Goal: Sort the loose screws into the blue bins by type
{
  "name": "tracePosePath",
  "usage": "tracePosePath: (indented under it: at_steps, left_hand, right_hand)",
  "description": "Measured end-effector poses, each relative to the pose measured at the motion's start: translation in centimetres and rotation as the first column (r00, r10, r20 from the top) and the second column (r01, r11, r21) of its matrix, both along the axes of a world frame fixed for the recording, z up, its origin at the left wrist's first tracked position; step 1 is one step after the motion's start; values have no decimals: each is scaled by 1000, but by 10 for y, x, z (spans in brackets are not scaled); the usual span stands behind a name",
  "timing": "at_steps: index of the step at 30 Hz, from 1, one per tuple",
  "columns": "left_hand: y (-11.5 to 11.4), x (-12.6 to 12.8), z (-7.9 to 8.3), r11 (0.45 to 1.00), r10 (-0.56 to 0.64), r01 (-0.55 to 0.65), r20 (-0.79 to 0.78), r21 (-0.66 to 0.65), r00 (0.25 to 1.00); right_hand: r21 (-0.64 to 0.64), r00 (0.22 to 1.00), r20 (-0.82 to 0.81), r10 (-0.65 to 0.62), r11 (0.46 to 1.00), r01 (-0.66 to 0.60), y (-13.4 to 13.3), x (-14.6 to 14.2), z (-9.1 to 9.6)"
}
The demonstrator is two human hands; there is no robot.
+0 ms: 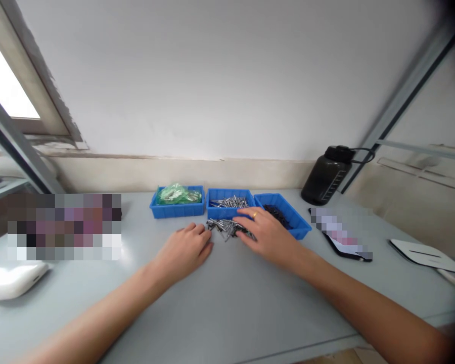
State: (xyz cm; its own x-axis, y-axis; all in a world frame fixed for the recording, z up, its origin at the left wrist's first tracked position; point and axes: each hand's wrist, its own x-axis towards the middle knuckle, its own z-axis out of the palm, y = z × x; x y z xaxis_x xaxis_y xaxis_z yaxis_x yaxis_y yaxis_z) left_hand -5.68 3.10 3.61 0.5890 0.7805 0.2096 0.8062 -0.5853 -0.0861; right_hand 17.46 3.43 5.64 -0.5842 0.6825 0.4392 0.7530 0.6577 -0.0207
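Counter (227,303): grey, our screws (223,227) piled
Right hand (267,233): wide over them
Left hand (185,248): alongside; we cannot tell its grip

No legible word, brand or number was found. The black bottle (320,179) bore a white scale (334,185) of short graduation lines on its side (any figures beside them were too small to read). The phone (340,235) lay under coarse blurring, and nothing on it could be made out. The white panel (426,254) at far right showed dark lines, none readable as lettering.
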Motion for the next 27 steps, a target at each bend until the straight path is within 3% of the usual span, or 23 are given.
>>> tracePosePath:
  at_steps: [3,7,17,27]
  left_hand:
    - [0,0,0,1000,1,-1,8,-12,1000]
    - [0,1,1,1000,2,-2,-1,-11,1000]
    - [1,1,2,999,-26,26,3,32,1000]
    - [0,2,4,993,-98,89,124,73,987]
  right_hand:
    - [-108,994,30,108,989,-104,-6,-5,0]
    - [-195,977,155,147,974,-116,-8,-8,-4]
    - [-223,960,225,166,968,-115,-6,-8,-11]
    - [-224,963,183,199,962,-157,-8,-8,-12]
